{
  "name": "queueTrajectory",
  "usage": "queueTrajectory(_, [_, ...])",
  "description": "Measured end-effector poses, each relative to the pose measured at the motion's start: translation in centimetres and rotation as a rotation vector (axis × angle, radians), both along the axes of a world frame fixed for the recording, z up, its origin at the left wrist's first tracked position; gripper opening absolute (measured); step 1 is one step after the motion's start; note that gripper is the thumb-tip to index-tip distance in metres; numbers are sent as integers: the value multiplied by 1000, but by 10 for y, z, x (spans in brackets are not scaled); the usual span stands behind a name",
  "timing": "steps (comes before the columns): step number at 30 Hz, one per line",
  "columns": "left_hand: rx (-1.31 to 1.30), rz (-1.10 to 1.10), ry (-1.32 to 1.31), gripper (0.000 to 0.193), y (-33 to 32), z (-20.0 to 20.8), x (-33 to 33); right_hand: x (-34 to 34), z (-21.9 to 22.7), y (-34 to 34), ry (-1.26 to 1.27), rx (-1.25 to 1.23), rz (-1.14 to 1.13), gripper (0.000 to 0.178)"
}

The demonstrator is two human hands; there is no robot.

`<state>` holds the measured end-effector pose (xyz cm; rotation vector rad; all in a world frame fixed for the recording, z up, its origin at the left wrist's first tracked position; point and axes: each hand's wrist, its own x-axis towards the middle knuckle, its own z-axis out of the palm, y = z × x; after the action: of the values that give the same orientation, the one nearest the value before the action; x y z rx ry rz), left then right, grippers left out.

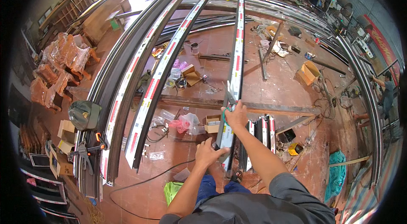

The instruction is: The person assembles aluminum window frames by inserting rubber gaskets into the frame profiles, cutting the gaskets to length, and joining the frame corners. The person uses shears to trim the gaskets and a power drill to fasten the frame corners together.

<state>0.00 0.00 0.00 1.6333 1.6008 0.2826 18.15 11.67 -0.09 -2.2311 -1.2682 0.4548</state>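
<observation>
My right hand grips scissors, left hand loosely spread by the long profile; I'd guess stiff, slick, so pinch both edges

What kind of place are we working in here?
Probably a frame-making or metal workshop: long profiles with white-and-red faces run across a support beam, an orange-tipped clamp sits at the left-hand bundle, and open cardboard boxes stand about the floor.

Here's a dark grey shirt, short sleeves, blue trousers below, and there, a dark strapped sandal!
</observation>
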Motion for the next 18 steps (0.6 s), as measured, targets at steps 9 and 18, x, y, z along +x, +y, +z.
queueTrajectory(9, [-47, 240, -199, 82, -39, -32, -22, 12, 3, 2, -59, 90, 226, 96])
queueTrajectory(18, [-195, 583, -613, 53, -160, -68, -182, -99, -29, -11, 60, 122, 286, 115])
